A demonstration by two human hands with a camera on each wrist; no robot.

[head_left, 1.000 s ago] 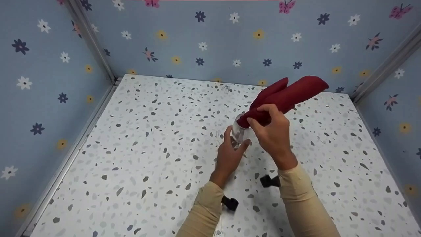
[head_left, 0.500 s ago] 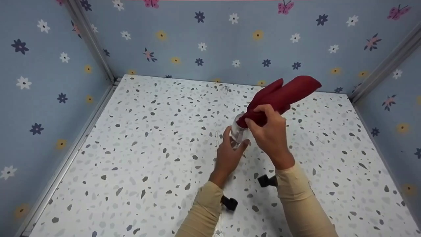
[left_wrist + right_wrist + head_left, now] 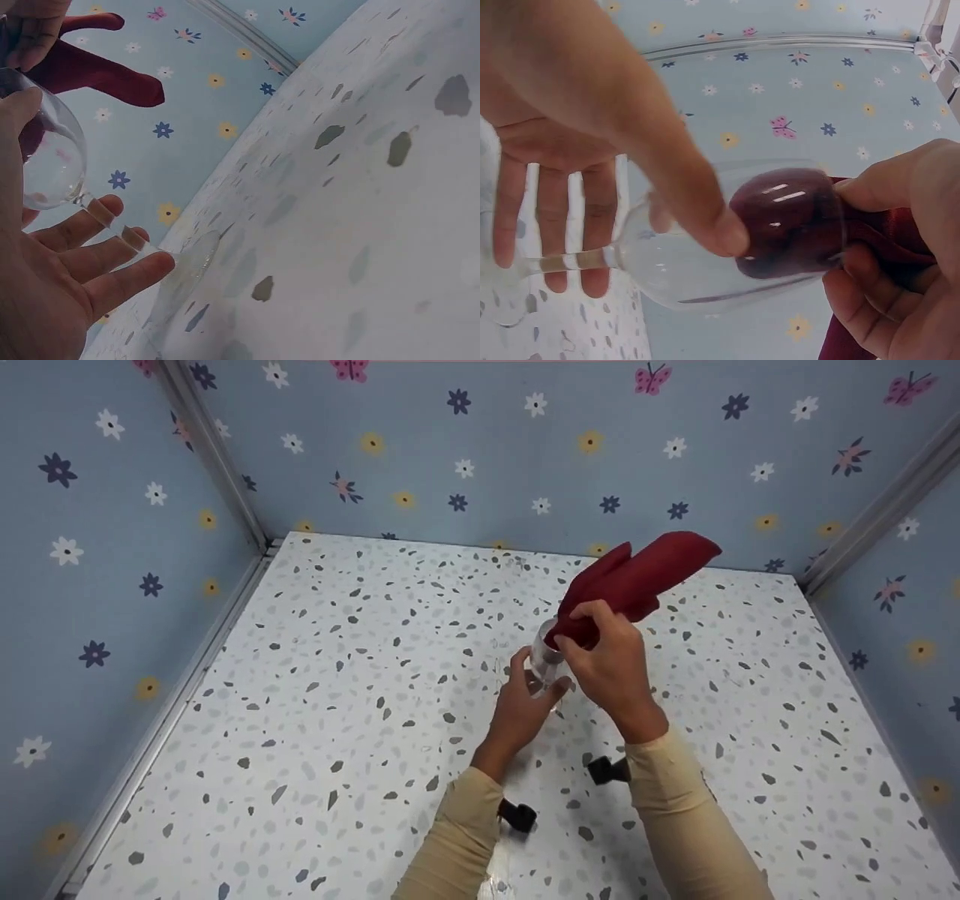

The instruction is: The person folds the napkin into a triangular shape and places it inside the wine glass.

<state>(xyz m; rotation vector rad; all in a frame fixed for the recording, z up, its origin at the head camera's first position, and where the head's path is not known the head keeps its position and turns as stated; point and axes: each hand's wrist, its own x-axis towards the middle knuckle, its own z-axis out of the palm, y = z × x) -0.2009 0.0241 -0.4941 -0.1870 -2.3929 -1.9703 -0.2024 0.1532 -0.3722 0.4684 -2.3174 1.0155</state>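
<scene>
A clear wine glass point(image 3: 546, 658) is tilted, its rim facing away and to the right. My left hand point(image 3: 519, 709) holds its bowl, with the thumb across the side and the other fingers behind the bowl and stem. A dark red cloth napkin point(image 3: 641, 574) has its lower end inside the bowl, seen through the glass in the right wrist view. Its folded upper part fans out beyond the rim. At the rim, my right hand point(image 3: 616, 671) pinches the napkin between thumb and fingers. Whether the foot point(image 3: 196, 262) touches the table cannot be told.
A white, grey-speckled tabletop point(image 3: 360, 675) lies under both hands. Blue flowered panels point(image 3: 480, 442) enclose it at the back and sides, with metal strips at the corners. Black wrist mounts point(image 3: 519, 815) stick out from both forearms.
The right hand and the napkin have shifted a little to the left, toward the glass. The left hand keeps its hold on the glass, nearly still.
</scene>
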